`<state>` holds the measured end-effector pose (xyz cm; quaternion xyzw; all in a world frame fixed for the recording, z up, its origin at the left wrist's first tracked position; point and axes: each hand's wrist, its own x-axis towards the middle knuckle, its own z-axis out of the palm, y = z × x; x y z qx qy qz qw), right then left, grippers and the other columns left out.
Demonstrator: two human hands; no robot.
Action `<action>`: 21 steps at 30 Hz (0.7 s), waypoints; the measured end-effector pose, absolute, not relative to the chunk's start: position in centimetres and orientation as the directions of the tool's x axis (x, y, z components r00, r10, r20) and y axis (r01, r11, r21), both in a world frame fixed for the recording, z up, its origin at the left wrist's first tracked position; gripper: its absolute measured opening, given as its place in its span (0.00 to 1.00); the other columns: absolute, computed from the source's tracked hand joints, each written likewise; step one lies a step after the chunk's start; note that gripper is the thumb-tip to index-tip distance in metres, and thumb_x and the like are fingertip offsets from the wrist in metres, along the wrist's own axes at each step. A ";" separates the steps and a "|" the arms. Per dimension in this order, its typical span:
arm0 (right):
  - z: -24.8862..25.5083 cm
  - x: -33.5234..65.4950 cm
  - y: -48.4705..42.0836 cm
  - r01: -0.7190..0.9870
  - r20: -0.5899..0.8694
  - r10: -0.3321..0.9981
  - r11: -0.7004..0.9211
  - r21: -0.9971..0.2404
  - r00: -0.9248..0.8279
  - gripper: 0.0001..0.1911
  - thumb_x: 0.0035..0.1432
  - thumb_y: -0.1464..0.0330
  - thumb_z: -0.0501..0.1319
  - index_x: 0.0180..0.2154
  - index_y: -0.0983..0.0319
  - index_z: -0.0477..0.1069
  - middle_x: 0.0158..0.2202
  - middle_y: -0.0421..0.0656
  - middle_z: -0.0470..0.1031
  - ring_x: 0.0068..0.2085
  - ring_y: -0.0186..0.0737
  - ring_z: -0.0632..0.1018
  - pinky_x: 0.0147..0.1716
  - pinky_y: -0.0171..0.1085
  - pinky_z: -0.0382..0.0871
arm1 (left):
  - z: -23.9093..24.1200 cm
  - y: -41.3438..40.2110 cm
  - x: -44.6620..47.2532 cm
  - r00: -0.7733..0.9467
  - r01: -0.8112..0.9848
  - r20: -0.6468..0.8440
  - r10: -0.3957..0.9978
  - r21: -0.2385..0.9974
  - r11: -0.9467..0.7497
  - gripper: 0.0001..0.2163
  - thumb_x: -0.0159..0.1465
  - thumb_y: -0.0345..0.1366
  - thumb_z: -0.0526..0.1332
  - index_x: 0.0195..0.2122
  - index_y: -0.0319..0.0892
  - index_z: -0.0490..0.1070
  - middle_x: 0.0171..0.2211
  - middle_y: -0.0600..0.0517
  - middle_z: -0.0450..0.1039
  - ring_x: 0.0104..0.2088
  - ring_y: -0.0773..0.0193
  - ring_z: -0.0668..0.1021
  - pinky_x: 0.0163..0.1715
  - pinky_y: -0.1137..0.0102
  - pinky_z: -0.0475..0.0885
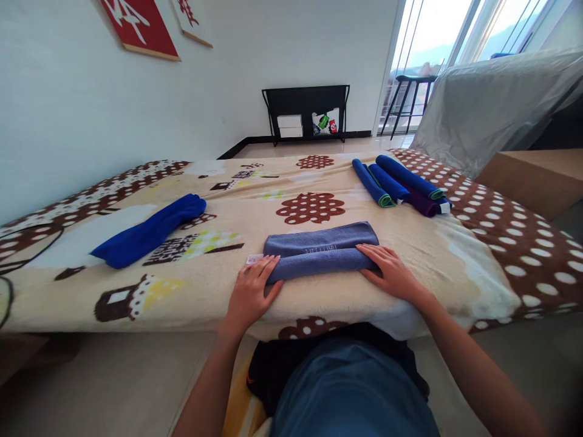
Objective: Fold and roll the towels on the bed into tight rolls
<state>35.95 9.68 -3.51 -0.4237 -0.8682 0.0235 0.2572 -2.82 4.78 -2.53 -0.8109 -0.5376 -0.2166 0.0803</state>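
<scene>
A cream-and-brown blanket (pixel 248 215); rolled towels (pixel 389 181) toward its far right; a bright blue cloth (pixel 148 233) at left; a part-rolled grey-blue towel (pixel 319 261) near the front edge, centre; left hand (pixel 250 289) and right hand (pixel 392 274) laid over its ends, thumbs spread from fingers; a white label (pixel 254 259) at its left end.

Grey-blue towel (pixel 321 264): cloth, matt, short-napped, slightly rough. Label (pixel 254 259): white, smooth, paper or cloth, cannot tell which. Rolled towels (pixel 387 182): cloth, matt, fuzzy. Blue garment-like cloth (pixel 150 232): soft, matt. Blanket (pixel 319 300): plush cloth, fuzzy, matt. Plastic sheet (pixel 492 97): thin, crinkled, glossy, partly see-through. Box (pixel 528 179): cardboard, smooth, matt. Wall (pixel 232 42): smooth, matt. Far floor (pixel 359 144): smooth, glossy.
</scene>
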 end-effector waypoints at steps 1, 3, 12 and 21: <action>-3.5 35.9 9.7 0.725 0.427 0.748 0.639 -0.257 -0.508 0.31 0.67 0.60 0.56 0.69 0.55 0.55 0.65 0.45 0.66 0.65 0.48 0.67 0.64 0.53 0.60 | -2.5 4.8 -2.8 0.329 0.907 0.436 0.837 0.101 -0.409 0.25 0.70 0.44 0.54 0.68 0.48 0.57 0.64 0.45 0.66 0.65 0.50 0.67 0.63 0.53 0.58; -3.5 35.9 9.7 0.727 0.426 0.748 0.638 -0.253 -0.508 0.30 0.67 0.60 0.56 0.68 0.55 0.55 0.65 0.45 0.66 0.65 0.48 0.67 0.64 0.54 0.60 | -2.6 4.8 -2.8 0.329 0.908 0.435 0.838 0.097 -0.407 0.25 0.71 0.44 0.54 0.68 0.48 0.58 0.64 0.45 0.66 0.65 0.50 0.67 0.62 0.54 0.58; -3.4 35.9 9.6 0.722 0.431 0.748 0.640 -0.265 -0.505 0.31 0.67 0.60 0.56 0.69 0.54 0.55 0.65 0.44 0.66 0.65 0.49 0.67 0.64 0.54 0.60 | -2.5 4.7 -2.8 0.333 0.909 0.428 0.840 0.092 -0.407 0.25 0.71 0.44 0.54 0.68 0.48 0.56 0.65 0.45 0.65 0.65 0.51 0.67 0.62 0.53 0.58; -3.6 35.9 9.7 0.722 0.425 0.754 0.635 -0.276 -0.502 0.31 0.67 0.60 0.56 0.69 0.53 0.55 0.65 0.45 0.66 0.65 0.50 0.67 0.64 0.55 0.61 | -2.7 4.9 -2.8 0.327 0.908 0.439 0.837 0.101 -0.407 0.25 0.71 0.44 0.54 0.68 0.48 0.57 0.65 0.45 0.65 0.65 0.51 0.67 0.62 0.53 0.58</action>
